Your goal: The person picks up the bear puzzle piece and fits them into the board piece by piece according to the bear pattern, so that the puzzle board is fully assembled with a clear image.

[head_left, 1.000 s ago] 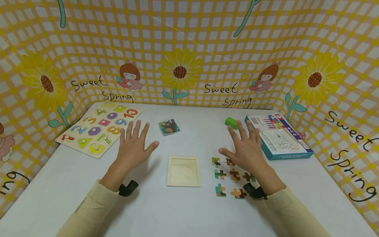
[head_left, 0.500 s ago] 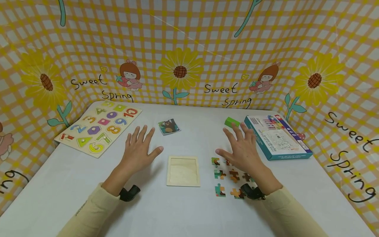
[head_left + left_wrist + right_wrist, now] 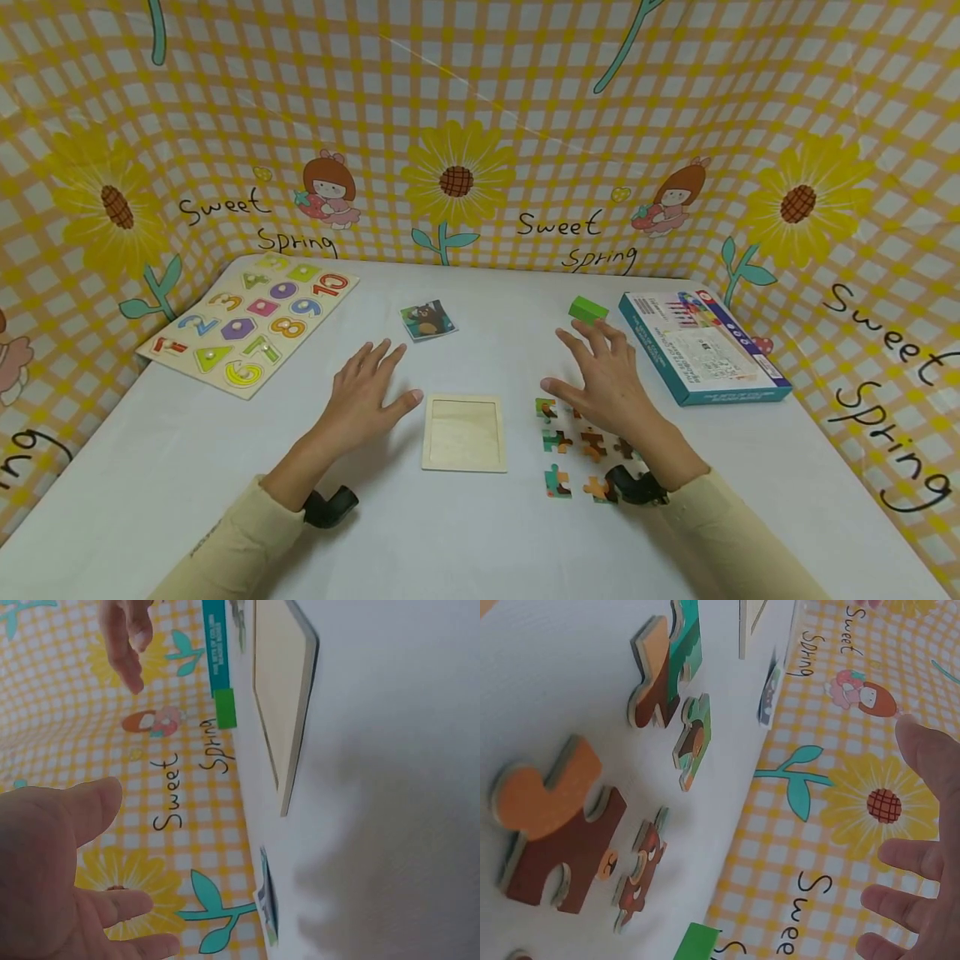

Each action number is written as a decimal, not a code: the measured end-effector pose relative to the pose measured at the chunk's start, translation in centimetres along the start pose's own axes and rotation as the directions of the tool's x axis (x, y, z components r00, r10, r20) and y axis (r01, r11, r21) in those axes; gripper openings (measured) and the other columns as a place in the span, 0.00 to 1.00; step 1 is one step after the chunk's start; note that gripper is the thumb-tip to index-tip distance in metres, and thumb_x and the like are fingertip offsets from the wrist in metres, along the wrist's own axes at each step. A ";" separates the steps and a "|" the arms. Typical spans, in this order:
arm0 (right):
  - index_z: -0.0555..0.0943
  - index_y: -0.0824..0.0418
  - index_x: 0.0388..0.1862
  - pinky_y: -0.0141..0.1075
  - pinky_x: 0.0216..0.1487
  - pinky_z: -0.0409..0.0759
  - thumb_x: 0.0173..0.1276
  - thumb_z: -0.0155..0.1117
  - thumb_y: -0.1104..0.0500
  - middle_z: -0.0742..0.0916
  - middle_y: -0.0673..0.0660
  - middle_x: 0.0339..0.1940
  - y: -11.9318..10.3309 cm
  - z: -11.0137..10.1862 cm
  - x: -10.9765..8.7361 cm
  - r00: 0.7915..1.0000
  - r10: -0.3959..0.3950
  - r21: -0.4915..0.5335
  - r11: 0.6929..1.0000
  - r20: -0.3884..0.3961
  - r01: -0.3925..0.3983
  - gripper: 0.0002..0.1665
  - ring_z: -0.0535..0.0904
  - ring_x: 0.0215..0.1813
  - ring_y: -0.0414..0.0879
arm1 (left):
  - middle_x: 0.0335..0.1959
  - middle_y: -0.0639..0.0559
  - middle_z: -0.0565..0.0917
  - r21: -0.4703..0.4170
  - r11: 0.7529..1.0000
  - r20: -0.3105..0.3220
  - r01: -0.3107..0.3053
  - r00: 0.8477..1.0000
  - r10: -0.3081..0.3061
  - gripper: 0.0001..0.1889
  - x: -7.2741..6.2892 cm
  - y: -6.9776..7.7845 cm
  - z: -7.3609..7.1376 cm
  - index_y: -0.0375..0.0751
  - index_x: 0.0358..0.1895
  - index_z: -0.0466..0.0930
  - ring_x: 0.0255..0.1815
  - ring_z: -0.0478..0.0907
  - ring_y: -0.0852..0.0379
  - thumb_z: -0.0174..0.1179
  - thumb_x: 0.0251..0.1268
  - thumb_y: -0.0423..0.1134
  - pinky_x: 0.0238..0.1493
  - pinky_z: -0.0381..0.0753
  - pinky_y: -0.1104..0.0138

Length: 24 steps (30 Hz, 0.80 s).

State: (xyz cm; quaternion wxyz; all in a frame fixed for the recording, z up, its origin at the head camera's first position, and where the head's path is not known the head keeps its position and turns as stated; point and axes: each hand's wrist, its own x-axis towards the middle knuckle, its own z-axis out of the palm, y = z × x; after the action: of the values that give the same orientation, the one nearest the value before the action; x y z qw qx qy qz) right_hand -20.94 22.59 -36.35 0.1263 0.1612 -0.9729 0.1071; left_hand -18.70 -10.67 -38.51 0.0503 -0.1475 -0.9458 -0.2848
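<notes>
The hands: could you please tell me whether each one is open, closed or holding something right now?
Left hand: open, holding nothing.
Right hand: open, holding nothing.

light: even, diffuse | shadows: soft, on tabletop (image 3: 472, 542) | wrist views: slightly blurred

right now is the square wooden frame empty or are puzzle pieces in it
Empty: the wooden frame shows only bare wood inside, and the visible puzzle pieces lie outside it on the white table.
</notes>
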 end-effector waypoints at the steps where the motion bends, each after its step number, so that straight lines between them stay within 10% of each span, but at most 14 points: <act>1: 0.62 0.57 0.71 0.64 0.67 0.47 0.58 0.65 0.40 0.61 0.63 0.73 0.0 0.0 0.0 1.000 0.000 0.007 1.000 0.008 0.000 0.46 0.47 0.73 0.66 | 0.75 0.39 0.54 -0.012 1.000 0.007 0.002 1.000 -0.002 0.39 -0.1 0.0 0.1 0.44 0.73 0.55 0.76 0.44 0.36 0.55 0.62 0.56 0.68 0.45 0.37; 24: 0.72 0.57 0.64 0.60 0.65 0.53 0.57 0.69 0.46 0.74 0.61 0.64 0.2 1.6 0.1 0.991 0.018 0.082 0.996 0.136 -0.030 0.37 0.58 0.66 0.62 | 0.65 0.46 0.71 -0.115 0.991 0.106 -0.064 0.991 0.076 0.29 -1.3 -0.3 2.6 0.42 0.62 0.72 0.63 0.63 0.43 0.64 0.56 0.45 0.53 0.62 0.48</act>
State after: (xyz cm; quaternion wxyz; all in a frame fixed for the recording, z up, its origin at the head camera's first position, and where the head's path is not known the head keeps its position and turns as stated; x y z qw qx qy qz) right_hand -21.44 22.35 -37.83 0.0520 0.1615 -0.9757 0.1384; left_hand -17.59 -9.74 -41.06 -0.0003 -0.1988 -0.9240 -0.3265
